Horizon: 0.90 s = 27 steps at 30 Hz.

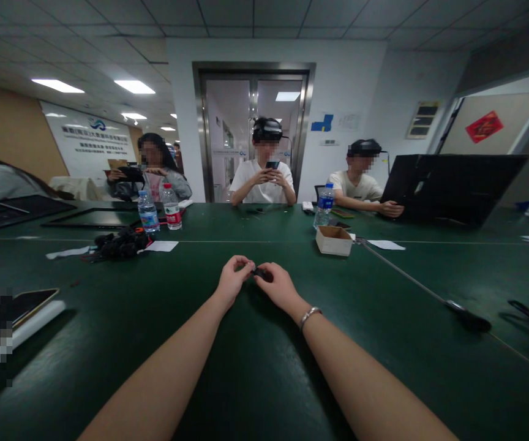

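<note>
Over the middle of the green table (255,343), my two hands meet at a small black object (259,273). Its kind is too small and dark to make out. My left hand (236,278) pinches its left end between thumb and fingertips. My right hand (279,285), with a silver bracelet (310,316) at the wrist, has its fingers closed round the right end. Part of the object is hidden by my fingers.
A small open box (333,242) and a water bottle (324,207) stand ahead to the right. A ladle-like utensil (469,316) lies at right. Ahead left are black bundled cables (120,244) and two bottles (171,208). A phone (35,304) lies at left. Several people sit around the table.
</note>
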Each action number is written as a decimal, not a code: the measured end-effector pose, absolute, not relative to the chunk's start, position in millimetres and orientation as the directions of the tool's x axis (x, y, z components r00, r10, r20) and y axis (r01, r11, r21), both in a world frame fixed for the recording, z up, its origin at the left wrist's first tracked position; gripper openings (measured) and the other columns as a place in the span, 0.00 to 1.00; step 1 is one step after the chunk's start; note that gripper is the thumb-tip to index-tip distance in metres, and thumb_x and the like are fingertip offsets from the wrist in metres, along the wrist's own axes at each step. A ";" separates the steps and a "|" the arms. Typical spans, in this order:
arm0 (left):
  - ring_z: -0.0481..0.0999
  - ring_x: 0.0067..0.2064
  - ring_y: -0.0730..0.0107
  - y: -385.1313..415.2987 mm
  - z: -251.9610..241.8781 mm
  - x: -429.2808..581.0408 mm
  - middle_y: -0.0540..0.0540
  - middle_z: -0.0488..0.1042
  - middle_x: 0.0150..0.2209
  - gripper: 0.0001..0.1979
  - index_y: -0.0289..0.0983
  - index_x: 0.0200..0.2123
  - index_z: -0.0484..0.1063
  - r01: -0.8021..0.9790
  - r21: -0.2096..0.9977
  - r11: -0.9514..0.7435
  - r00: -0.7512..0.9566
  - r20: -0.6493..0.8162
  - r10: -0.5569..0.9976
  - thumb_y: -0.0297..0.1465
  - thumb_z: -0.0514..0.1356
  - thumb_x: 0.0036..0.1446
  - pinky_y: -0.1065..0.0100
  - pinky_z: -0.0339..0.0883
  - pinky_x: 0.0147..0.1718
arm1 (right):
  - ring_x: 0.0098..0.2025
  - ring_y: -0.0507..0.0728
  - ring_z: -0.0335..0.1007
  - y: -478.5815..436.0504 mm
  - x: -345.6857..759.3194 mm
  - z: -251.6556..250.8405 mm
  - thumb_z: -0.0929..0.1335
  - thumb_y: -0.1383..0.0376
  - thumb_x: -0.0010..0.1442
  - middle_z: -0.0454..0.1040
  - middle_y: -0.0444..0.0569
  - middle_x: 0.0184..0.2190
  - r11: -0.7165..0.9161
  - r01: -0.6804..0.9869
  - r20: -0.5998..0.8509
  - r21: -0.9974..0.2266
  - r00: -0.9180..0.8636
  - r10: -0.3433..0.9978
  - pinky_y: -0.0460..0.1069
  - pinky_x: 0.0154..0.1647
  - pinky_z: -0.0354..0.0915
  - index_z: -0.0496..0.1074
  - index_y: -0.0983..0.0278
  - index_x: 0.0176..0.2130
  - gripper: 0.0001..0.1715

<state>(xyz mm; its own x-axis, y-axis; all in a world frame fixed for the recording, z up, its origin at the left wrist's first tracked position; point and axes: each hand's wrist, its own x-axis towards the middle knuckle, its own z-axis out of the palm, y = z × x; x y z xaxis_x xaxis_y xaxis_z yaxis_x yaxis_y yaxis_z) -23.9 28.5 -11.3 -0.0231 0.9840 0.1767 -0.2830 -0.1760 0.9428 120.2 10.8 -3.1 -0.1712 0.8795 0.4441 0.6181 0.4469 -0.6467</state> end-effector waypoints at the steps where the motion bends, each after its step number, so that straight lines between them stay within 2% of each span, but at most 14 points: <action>1: 0.73 0.39 0.68 28.4 -11.4 -23.8 0.47 0.72 0.36 0.18 0.36 0.31 0.68 -0.271 0.945 -0.184 -0.021 0.185 0.982 0.36 0.69 0.38 0.65 0.68 0.40 | 0.32 0.52 0.63 10.5 120.2 -2.8 0.68 0.64 0.53 0.69 0.46 0.31 0.444 0.621 0.442 -0.646 -0.170 0.881 0.47 0.34 0.59 0.73 0.65 0.37 0.10; 14: 0.73 0.39 0.68 23.7 -7.1 -21.8 0.47 0.73 0.34 0.14 0.36 0.30 0.69 -0.161 0.960 -0.229 0.004 0.233 0.972 0.36 0.67 0.42 0.67 0.68 0.38 | 0.32 0.51 0.63 7.5 120.3 -2.5 0.68 0.63 0.53 0.68 0.46 0.31 0.433 0.667 0.440 -0.607 -0.171 0.882 0.47 0.33 0.59 0.73 0.64 0.36 0.09; 21: 0.73 0.38 0.69 27.8 -8.3 -23.1 0.46 0.73 0.35 0.14 0.36 0.33 0.72 -0.241 0.958 -0.158 0.035 0.172 0.985 0.38 0.65 0.45 0.68 0.67 0.37 | 0.33 0.52 0.63 7.2 122.8 0.5 0.68 0.63 0.54 0.68 0.46 0.32 0.382 0.690 0.440 -0.615 -0.102 0.892 0.47 0.34 0.59 0.74 0.63 0.37 0.10; 27: 0.73 0.36 0.70 27.4 -7.9 -24.0 0.45 0.75 0.35 0.13 0.35 0.33 0.75 -0.127 0.975 -0.181 0.039 0.187 0.982 0.38 0.65 0.46 0.69 0.66 0.36 | 0.33 0.51 0.63 6.0 124.7 1.5 0.67 0.62 0.55 0.68 0.46 0.33 0.401 0.713 0.449 -0.576 -0.134 0.883 0.46 0.33 0.58 0.74 0.61 0.39 0.11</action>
<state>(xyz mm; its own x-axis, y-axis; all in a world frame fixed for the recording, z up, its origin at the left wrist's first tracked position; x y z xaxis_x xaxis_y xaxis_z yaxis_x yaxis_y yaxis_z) -24.0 27.4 -7.9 0.0388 0.9815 0.1874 -0.1271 -0.1812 0.9752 124.7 6.0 1.5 -0.1341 0.8832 0.4493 0.7127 0.4010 -0.5755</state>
